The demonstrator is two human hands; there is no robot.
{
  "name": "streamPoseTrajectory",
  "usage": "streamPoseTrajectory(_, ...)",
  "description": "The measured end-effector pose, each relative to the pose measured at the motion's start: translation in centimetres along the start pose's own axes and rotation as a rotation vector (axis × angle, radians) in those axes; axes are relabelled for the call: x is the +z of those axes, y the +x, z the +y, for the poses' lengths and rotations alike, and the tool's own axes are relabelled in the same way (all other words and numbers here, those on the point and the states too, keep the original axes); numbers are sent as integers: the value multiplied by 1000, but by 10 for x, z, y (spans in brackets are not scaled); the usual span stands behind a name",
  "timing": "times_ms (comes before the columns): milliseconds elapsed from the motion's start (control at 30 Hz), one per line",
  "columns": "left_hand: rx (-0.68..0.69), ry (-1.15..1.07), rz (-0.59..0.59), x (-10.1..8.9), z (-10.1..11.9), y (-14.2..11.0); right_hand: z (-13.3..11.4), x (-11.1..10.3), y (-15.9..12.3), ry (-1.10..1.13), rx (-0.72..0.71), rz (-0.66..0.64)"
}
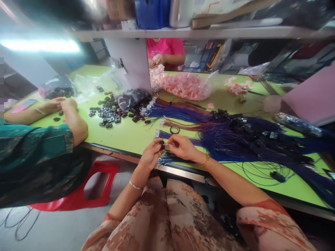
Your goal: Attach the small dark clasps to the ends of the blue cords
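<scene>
Near the front edge of the green table, my left hand (151, 153) pinches a small black connector housing (162, 145). Close against its right side, my right hand (182, 147) is closed in a pinch on what looks like a thin wire end, mostly hidden by the fingers. Just behind my hands lie bundles of blue and purple wires (180, 113) with silvery metal terminals (148, 107) at their left ends. A thinner bundle of brown wires (180, 123) lies among them. A black tape ring (175, 130) rests just beyond my right hand.
Loose black connector housings (108, 111) are piled left of centre, beside a plastic bag (132, 99) of dark parts. A bag of pink parts (187, 85) lies farther back. A co-worker's arms (74, 118) rest at the left; another person (167, 52) works opposite. A shelf (199, 33) crosses above.
</scene>
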State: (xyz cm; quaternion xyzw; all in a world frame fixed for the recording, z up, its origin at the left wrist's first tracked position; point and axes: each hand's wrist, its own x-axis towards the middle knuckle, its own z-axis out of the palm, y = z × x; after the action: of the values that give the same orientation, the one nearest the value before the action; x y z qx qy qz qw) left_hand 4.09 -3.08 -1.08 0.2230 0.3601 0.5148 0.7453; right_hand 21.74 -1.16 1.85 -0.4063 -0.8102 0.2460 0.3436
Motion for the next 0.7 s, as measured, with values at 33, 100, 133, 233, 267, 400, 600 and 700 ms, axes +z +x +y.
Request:
streamPoseTrajectory(33,-3,1,-5,-1,0,0,-1,0,0,-19,-24,7)
streamPoseTrajectory(100,-6,5,-14,-3,-1,1,-1,0,0,-63,-80,6)
streamPoseTrajectory(133,-7,7,-18,-4,-1,1,-1,0,0,-89,-108,1)
streamPoseTrajectory(233,-12,16,-34,-5,-2,1,1,1,-1,-170,-178,-20)
streamPoseTrajectory(267,-12,19,-40,-5,-2,1,2,1,-1,-194,-195,-23)
streamPoseTrajectory(400,-14,25,-49,-4,-1,0,4,3,-3,-283,-257,-23)
streamPoseTrajectory(600,-33,39,-43,-2,0,-1,4,6,-2,-378,-335,-44)
streamPoseTrajectory(700,-22,67,-31,-1,-1,-1,4,10,-2,-349,-318,-62)
